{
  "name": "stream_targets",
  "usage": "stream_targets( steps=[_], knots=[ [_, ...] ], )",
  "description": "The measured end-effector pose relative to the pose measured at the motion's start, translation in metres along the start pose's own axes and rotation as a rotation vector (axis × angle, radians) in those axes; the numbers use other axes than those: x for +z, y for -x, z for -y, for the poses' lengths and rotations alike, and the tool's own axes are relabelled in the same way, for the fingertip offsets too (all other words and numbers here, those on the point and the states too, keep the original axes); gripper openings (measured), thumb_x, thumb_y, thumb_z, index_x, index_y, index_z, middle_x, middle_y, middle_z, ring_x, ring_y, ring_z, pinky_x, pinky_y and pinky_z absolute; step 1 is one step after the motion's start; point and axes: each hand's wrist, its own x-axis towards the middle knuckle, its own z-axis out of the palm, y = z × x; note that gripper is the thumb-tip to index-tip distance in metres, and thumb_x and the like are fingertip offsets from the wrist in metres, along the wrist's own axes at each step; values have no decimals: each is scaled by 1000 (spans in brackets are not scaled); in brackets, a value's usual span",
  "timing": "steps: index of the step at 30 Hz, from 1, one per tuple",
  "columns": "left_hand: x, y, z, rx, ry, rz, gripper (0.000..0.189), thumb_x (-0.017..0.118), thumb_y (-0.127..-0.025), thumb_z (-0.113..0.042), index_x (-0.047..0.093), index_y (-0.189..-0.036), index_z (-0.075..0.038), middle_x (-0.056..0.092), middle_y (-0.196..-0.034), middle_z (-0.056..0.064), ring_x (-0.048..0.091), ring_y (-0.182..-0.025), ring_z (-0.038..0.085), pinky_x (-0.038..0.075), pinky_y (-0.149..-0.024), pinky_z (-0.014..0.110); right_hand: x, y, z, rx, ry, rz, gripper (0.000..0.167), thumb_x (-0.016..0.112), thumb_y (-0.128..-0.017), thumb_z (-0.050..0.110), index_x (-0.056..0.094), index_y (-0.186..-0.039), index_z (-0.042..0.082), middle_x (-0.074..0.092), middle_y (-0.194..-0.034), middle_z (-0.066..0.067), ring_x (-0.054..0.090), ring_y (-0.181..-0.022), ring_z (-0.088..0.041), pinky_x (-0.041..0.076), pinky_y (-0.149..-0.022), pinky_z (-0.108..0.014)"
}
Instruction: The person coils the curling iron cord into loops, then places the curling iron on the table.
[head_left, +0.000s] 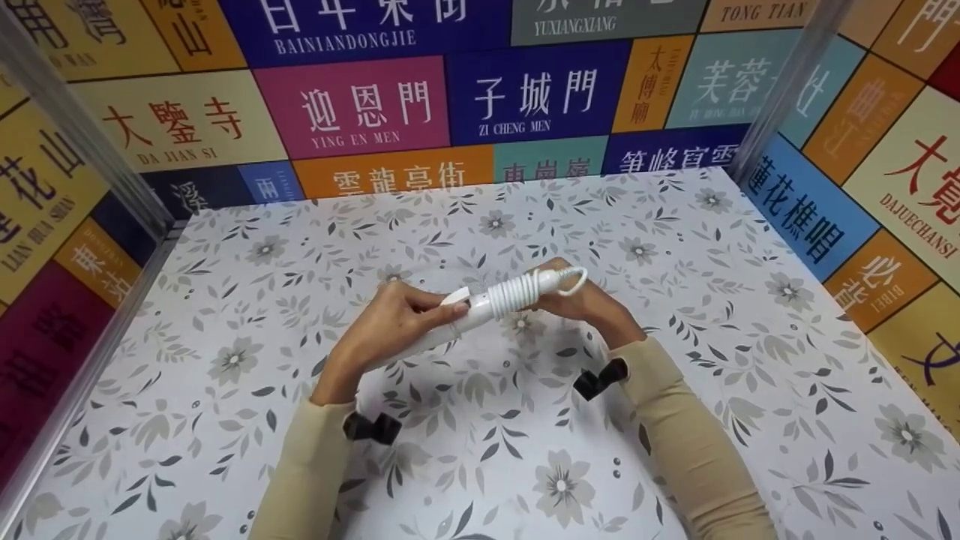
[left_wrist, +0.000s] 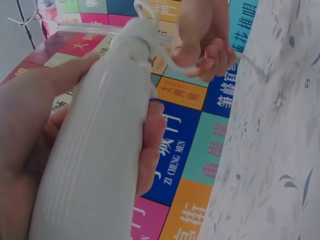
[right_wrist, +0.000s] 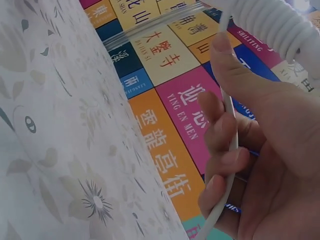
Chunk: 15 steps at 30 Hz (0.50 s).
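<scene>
In the head view, a long white appliance with a wand-like body slants over the table. My left hand grips its body, thumb along the top beside a small raised white piece. White cord is wound in several turns round the far part. My right hand is at that end, partly behind it. Seen from the right wrist, the loose cord runs across the curled fingers, which hold it. The left wrist view shows the smooth body with fine ribs, between thumb and fingers.
Below the hands lies a white table with a grey flower and leaf pattern. Panels of coloured blocks with writing stand behind it and at both sides. Black devices are at the left cuff and right cuff.
</scene>
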Motion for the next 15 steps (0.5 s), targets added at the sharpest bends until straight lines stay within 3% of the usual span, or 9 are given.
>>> stream_targets(
  steps=[3, 5, 7, 11, 15],
  knots=[
    [0, 1, 4, 54, -1, 82, 30, 73, -90, -45, 79, -107, -21, 78, -92, 1, 48, -58, 13, 39, -55, 24, -1, 2, 6, 13, -69, 21, 6, 69, -84, -4, 72, -83, -9, 68, -68, 5, 53, -60, -7, 46, -60, -22],
    [0, 1, 6, 88, 2, 124, 27, 74, -90, -42, 80, -105, -21, 78, -95, 0, 50, -60, 12, 41, -57, 23, 0, 4, 11, 100, -79, 25, 11, 75, -84, 6, 76, -88, -4, 70, -71, 9, 57, -62, -8, 48, -60, -21],
    [0, 0, 7, 114, -3, 164, 25, 75, -90, -40, 80, -105, -21, 79, -96, 0, 50, -60, 10, 41, -57, 22, 0, 5, 13, 145, -54, 37, 14, 79, -84, 17, 78, -87, 4, 73, -75, 4, 62, -66, -11, 51, -63, -24],
    [1, 0, 9, 148, -37, 225, 23, 75, -89, -39, 80, -103, -20, 79, -89, -1, 43, -54, 7, 38, -54, 21, 1, 7, 13, 156, -15, 80, 22, 85, -80, 33, 79, -86, 12, 75, -82, -2, 65, -70, -15, 54, -67, -27],
    [3, -2, 11, 160, -77, 251, 25, 76, -88, -40, 81, -100, -18, 78, -81, 0, 40, -51, 5, 36, -52, 20, 3, 8, 13, 158, -15, 107, 20, 86, -78, 32, 79, -85, 15, 76, -83, -3, 66, -73, -15, 54, -70, -27]
  ],
)
